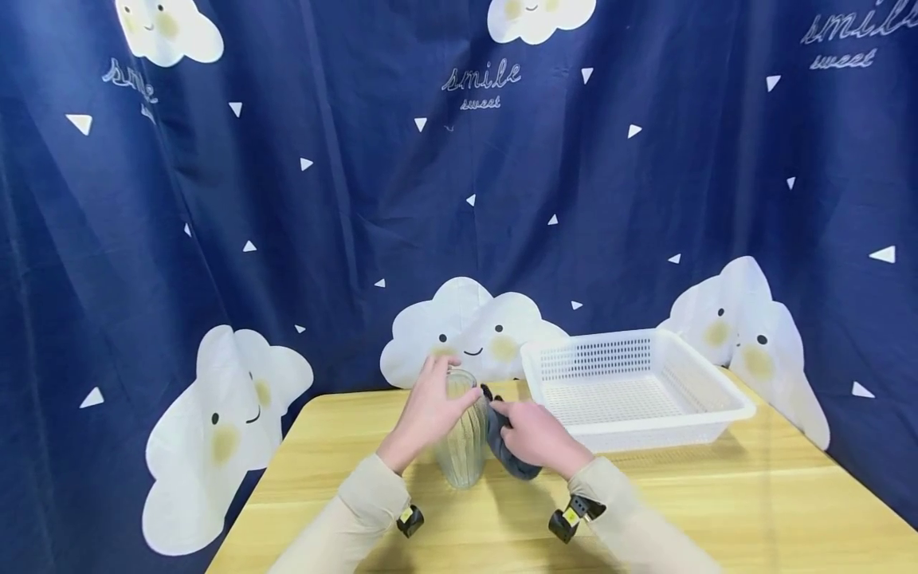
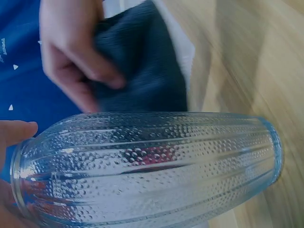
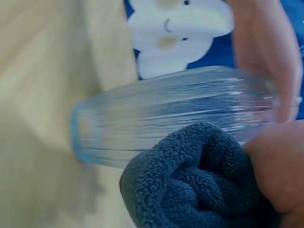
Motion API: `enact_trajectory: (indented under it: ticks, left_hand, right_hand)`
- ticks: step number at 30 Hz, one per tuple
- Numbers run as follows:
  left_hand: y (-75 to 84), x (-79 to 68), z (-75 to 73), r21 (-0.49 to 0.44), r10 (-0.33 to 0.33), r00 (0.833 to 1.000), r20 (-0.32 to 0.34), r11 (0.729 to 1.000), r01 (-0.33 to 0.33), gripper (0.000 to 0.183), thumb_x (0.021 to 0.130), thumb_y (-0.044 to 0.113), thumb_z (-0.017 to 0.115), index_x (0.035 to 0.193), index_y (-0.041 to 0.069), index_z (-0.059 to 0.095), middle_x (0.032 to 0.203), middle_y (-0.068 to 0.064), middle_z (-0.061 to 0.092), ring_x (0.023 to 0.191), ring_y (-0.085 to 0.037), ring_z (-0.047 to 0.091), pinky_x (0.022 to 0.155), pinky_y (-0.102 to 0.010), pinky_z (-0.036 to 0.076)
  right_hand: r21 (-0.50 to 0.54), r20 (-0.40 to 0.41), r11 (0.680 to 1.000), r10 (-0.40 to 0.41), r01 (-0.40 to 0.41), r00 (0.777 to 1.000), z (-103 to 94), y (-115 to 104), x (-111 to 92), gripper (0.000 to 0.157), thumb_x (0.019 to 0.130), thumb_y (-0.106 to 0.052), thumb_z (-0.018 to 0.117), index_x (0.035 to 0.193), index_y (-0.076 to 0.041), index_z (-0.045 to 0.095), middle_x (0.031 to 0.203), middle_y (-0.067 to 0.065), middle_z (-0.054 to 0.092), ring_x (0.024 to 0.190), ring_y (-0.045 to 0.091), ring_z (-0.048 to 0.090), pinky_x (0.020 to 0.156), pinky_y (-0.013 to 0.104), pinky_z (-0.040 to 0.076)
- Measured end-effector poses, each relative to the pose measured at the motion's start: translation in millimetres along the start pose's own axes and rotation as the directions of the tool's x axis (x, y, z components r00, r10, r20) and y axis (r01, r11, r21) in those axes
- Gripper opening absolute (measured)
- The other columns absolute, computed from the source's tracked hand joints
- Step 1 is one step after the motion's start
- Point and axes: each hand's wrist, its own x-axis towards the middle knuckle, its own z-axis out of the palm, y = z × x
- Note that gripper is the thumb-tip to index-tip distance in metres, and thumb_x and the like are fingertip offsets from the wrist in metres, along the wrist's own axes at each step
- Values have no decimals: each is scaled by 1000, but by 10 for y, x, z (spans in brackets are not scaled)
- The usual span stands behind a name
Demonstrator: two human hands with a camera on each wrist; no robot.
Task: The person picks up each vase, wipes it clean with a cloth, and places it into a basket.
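A clear glass vase [image 1: 462, 456] with ribbed, dimpled sides stands upright on the wooden table. At its top, my left hand [image 1: 429, 405] grips the rim between fingers and thumb. Just to the right, my right hand [image 1: 532, 434] holds a dark grey-blue cloth [image 1: 513, 461], bunched and hanging down beside the glass. In the left wrist view the cloth [image 2: 147, 61] lies behind the vase [image 2: 152, 164]. The right wrist view shows the folded fluffy cloth [image 3: 190, 185] overlapping the vase's side; whether it touches the glass I cannot tell.
A white perforated plastic basket [image 1: 645, 430] sits at the back right of the wooden table [image 1: 789, 510], close to the right hand. Behind the table hangs a dark blue curtain [image 1: 402, 199] with white clouds and triangles.
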Motion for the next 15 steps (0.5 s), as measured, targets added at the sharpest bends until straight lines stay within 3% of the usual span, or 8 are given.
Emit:
enact_trajectory:
  ticks: [7,11,15]
  left_hand:
    - [23,7,-43,-20,16,1000,12,1000,-16,51,80,46,66,121,21,50,121,3,49,113,-19,49,92,-39,41]
    - [27,13,-30,-13,34,999,14,999,-34,48,81,39,66,121,18,51,121,3,50,115,-19,47,93,-39,40]
    - [14,23,3,-5,39,999,8,999,-39,46,80,34,63,120,15,52,119,2,49,113,-19,44,91,-38,40]
  right_hand:
    - [-23,-139,1000,-22,19,990,-352,-181,73,42,83,-11,58,125,-15,59,93,7,68,60,9,52,54,27,41]
    - [-43,-125,998,-39,34,991,-368,-222,96,41,83,-11,57,124,-14,59,88,7,68,58,9,51,52,27,40]
    - [-70,-78,997,-25,19,997,-261,-210,84,41,83,-10,57,123,-13,59,82,7,66,58,11,52,51,28,40]
